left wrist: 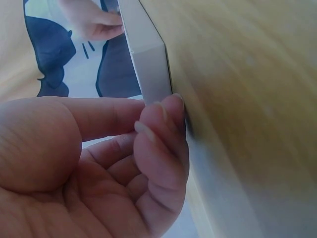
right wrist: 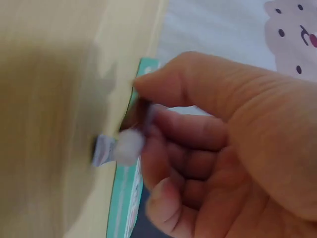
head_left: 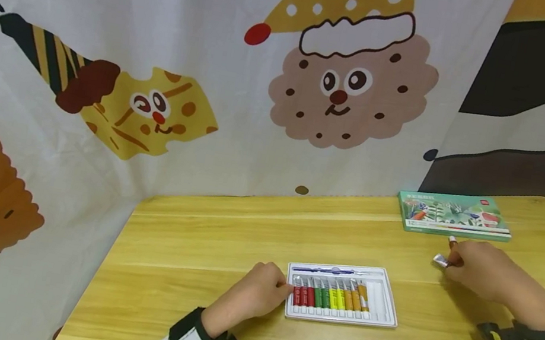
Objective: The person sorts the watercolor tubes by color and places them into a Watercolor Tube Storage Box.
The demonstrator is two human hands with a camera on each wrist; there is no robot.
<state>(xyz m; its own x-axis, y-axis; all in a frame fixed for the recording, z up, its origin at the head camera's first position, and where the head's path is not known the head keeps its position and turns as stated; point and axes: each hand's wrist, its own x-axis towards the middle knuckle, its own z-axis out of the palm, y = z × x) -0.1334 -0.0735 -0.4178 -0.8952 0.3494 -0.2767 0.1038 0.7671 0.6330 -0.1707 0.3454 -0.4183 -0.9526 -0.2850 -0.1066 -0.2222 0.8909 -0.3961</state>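
Note:
My left hand (head_left: 259, 289) pinches the left end of a white plastic tray (head_left: 382, 322) on the table. In the left wrist view, thumb and fingertips meet at the tray's corner (left wrist: 151, 64). Several paint tubes (head_left: 332, 297), red through green and yellow to ochre, lie in a row there, below a blue paintbrush (head_left: 323, 270). At the right, my right hand (head_left: 484, 271) holds a brown paint tube (right wrist: 136, 116) with a white cap (right wrist: 130, 147) over the table. A silver crimped end (head_left: 441, 260) juts out beside it; I cannot tell whether it belongs to the same tube.
A green paint box (head_left: 454, 215) lies at the back right of the wooden table (head_left: 195, 241), just beyond the right hand. Behind the table hangs a white cloth (head_left: 233, 145) printed with cartoon biscuits and cheese. Both wrists wear strapped cameras.

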